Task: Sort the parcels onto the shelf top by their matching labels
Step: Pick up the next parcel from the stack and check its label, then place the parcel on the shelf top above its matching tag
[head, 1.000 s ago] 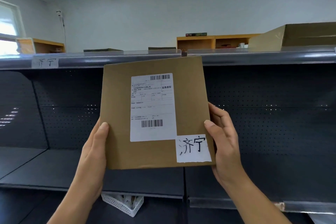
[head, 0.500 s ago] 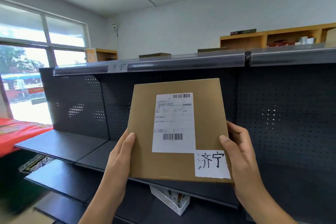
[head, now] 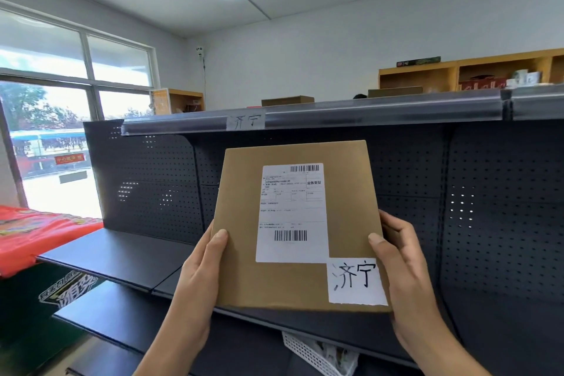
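Note:
I hold a flat brown cardboard parcel upright in front of the dark shelf unit. It carries a white shipping label with barcodes and a handwritten paper tag reading 济宁 at its lower right. My left hand grips its left edge, my right hand its right edge. On the shelf top's front rail a paper label shows the same characters, above and slightly left of the parcel. Two brown parcels, one and another, lie on the shelf top.
Dark perforated back panels and lower shelves fill the unit. A white plastic basket sits low. Red bags lie at the left by a window. Wooden cubbies stand along the back wall.
My view has swung left along the shelf; the matching rail label went from far left to just above the parcel. Both hands keep the same grip on the parcel.

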Tool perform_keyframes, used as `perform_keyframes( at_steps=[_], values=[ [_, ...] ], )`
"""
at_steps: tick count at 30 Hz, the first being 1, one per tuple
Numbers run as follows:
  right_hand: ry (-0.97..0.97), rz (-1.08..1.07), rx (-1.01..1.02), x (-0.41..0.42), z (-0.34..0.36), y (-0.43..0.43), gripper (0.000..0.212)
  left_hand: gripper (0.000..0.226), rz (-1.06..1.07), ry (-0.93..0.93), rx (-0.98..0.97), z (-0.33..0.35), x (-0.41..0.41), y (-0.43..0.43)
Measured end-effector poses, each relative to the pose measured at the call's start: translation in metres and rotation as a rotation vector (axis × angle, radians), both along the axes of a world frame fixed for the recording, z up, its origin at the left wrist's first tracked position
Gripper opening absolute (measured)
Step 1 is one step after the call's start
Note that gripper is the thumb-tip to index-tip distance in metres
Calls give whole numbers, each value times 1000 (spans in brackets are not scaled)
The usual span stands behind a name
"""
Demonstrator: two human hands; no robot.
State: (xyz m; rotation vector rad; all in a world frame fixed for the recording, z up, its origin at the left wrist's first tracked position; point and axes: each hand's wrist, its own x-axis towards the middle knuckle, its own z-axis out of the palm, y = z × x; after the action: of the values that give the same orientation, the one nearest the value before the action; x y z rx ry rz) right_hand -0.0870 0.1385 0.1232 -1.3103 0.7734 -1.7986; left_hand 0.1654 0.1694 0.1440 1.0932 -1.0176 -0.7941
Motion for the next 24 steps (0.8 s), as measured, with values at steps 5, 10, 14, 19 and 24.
perform_keyframes(
  at_steps=[5, 10, 14, 19, 24],
  values=[
    [-70, -19, -44, 36, 3, 3, 43, 34, 5, 74, 53, 0, 39, -3],
    [-12, -15, -171, 63, 35, 2, 52, 39, -89, 42, 14, 32, 85, -10],
    [117, 15, -290, 77, 77, -10, 60, 55, -245, 51, -122, 86, 114, -29],
    [57, 53, -294, 86, 154, -43, 48, 29, -234, 18, -97, 146, 127, -59],
    [287, -45, -268, 98, 234, -84, 46, 39, -280, 208, -128, 222, 142, -116]
  ],
)
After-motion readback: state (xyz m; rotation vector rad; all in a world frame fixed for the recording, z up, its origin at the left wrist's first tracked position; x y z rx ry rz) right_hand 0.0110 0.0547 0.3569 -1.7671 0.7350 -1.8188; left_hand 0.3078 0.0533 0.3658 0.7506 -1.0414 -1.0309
